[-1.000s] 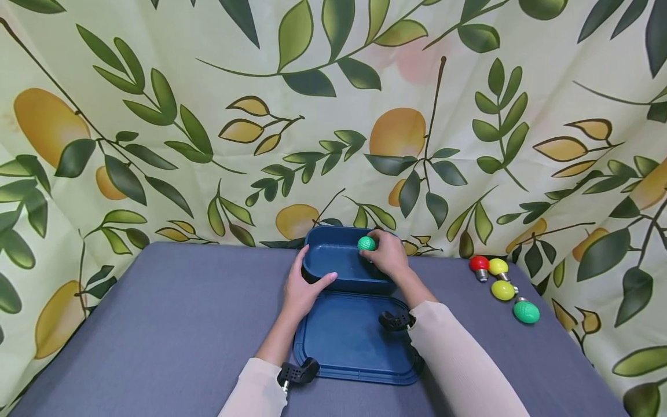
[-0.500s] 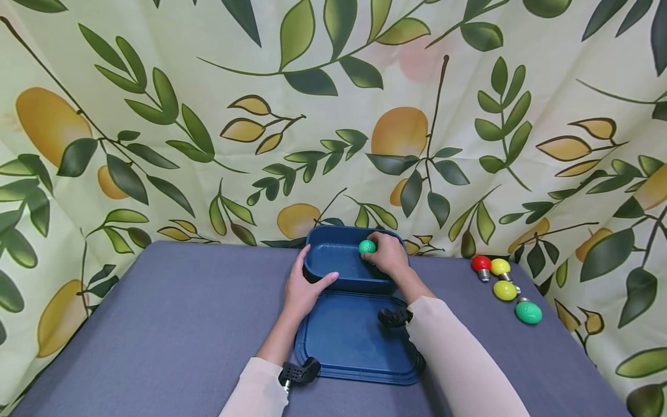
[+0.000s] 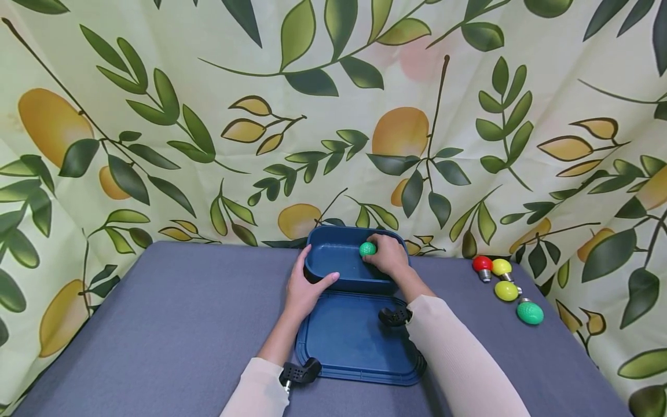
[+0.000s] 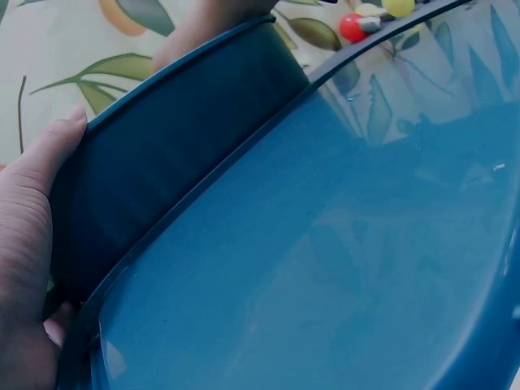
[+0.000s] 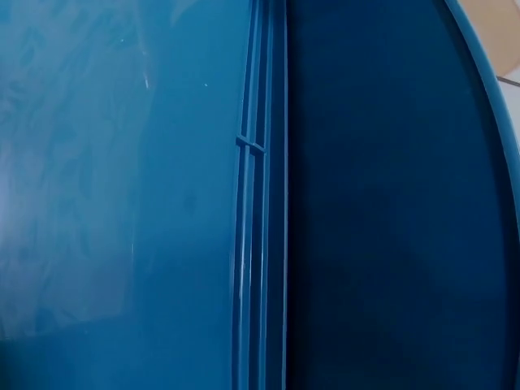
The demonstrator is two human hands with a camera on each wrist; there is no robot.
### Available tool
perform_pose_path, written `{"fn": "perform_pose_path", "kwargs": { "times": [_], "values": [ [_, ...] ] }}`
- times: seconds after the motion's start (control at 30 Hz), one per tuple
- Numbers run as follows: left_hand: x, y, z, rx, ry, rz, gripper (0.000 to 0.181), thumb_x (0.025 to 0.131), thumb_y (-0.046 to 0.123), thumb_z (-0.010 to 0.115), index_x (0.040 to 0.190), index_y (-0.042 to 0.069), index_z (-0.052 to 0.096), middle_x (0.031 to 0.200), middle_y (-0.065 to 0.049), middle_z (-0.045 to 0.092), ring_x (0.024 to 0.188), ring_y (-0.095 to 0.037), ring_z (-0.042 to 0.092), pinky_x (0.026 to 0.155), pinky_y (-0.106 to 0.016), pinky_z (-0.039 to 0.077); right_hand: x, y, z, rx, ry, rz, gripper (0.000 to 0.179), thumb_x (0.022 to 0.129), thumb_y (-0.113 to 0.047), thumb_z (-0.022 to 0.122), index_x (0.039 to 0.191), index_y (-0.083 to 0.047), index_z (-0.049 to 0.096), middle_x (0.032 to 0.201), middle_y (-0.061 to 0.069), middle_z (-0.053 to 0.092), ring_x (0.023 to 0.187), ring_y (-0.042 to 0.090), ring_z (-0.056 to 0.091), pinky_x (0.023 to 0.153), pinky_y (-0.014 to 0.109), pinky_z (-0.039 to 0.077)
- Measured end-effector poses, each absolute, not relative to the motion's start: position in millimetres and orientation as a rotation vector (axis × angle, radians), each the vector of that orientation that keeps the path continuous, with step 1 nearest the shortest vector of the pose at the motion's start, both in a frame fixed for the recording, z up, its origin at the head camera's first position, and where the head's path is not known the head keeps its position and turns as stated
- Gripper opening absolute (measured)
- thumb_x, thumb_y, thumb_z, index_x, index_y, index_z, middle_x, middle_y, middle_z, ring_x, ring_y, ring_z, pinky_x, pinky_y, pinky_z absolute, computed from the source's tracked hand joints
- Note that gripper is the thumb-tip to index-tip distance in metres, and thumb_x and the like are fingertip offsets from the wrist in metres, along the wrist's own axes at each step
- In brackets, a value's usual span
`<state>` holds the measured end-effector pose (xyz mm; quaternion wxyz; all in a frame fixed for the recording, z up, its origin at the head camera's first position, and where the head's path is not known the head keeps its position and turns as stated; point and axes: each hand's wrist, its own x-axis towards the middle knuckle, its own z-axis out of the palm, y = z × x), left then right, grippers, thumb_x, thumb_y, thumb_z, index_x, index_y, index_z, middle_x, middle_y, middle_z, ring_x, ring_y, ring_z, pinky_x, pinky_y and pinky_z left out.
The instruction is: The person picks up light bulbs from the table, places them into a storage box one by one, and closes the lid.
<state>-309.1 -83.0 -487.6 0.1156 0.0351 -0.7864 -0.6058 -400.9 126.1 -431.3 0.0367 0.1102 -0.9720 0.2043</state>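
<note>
A blue rectangular box (image 3: 333,260) stands near the table's back edge with its top uncovered. My left hand (image 3: 304,292) holds its front left corner, thumb over the front rim and fingers along the left side. My right hand (image 3: 389,253) pinches a green dimpled light bulb (image 3: 367,248) inside the box, toward its right side; the bulb's base is hidden by the fingers. In the left wrist view, the thumb meets the dark outer wall of the box (image 4: 171,154). The right wrist view shows the box wall (image 5: 390,203) but neither the right hand nor the bulb.
A blue lid (image 3: 359,341) lies flat in front of the box, below both forearms. To the right, on the grey table (image 3: 182,324), lie a red bulb (image 3: 482,264), two yellow bulbs (image 3: 505,291) and another green bulb (image 3: 530,313). A leaf-patterned cloth (image 3: 323,58) hangs behind.
My right hand has lowered the green bulb slightly into the box. The left hand keeps its place at the corner. The view has shifted a little.
</note>
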Motion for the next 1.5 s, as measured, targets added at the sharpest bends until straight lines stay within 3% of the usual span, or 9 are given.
{"fn": "perform_pose_path", "kwargs": {
  "times": [0.33, 0.57, 0.8, 1.27, 1.5],
  "values": [
    [-309, -81, -490, 0.093, -2.298, -1.796, 0.092, 0.08, 0.044, 0.084, 0.156, 0.034, 0.034, 0.166, -0.005, 0.03, 0.153, -0.031, 0.031, 0.121, -0.063, 0.025, -397, 132, -426, 0.386, -2.992, 0.585, 0.05, 0.085, -0.019, 0.082, 0.13, -0.006, 0.066, 0.127, 0.017, 0.069, 0.113, 0.035, 0.066, 0.095, 0.05, 0.054],
    [-310, -84, -490, 0.085, -2.29, -1.808, 0.093, 0.081, 0.042, 0.084, 0.157, 0.031, 0.034, 0.167, -0.006, 0.029, 0.153, -0.032, 0.03, 0.122, -0.063, 0.025, -391, 145, -411, 0.464, -2.957, 0.645, 0.047, 0.085, -0.017, 0.08, 0.129, -0.003, 0.066, 0.126, 0.018, 0.069, 0.109, 0.034, 0.066, 0.089, 0.049, 0.055],
    [-309, -84, -490, 0.077, -2.308, -1.801, 0.092, 0.081, 0.044, 0.083, 0.157, 0.032, 0.033, 0.167, -0.007, 0.029, 0.153, -0.033, 0.03, 0.122, -0.063, 0.025, -376, 178, -393, 0.526, -2.86, 0.747, 0.044, 0.086, -0.015, 0.078, 0.127, -0.001, 0.068, 0.131, 0.019, 0.067, 0.118, 0.039, 0.065, 0.096, 0.054, 0.054],
    [-308, -87, -488, 0.078, -2.318, -1.803, 0.093, 0.081, 0.045, 0.083, 0.158, 0.032, 0.031, 0.168, -0.006, 0.026, 0.154, -0.032, 0.027, 0.122, -0.063, 0.023, -327, 264, -393, 0.471, -2.665, 0.657, 0.045, 0.083, -0.014, 0.082, 0.124, -0.001, 0.068, 0.121, 0.023, 0.069, 0.106, 0.04, 0.067, 0.088, 0.057, 0.055],
    [-308, -86, -488, 0.072, -2.319, -1.801, 0.093, 0.082, 0.046, 0.083, 0.158, 0.033, 0.031, 0.168, -0.005, 0.026, 0.155, -0.032, 0.026, 0.123, -0.062, 0.023, -301, 297, -406, 0.312, -2.572, 0.622, 0.047, 0.081, -0.014, 0.085, 0.124, -0.002, 0.068, 0.102, 0.018, 0.069, 0.091, 0.034, 0.065, 0.077, 0.051, 0.051]
  ]
}}
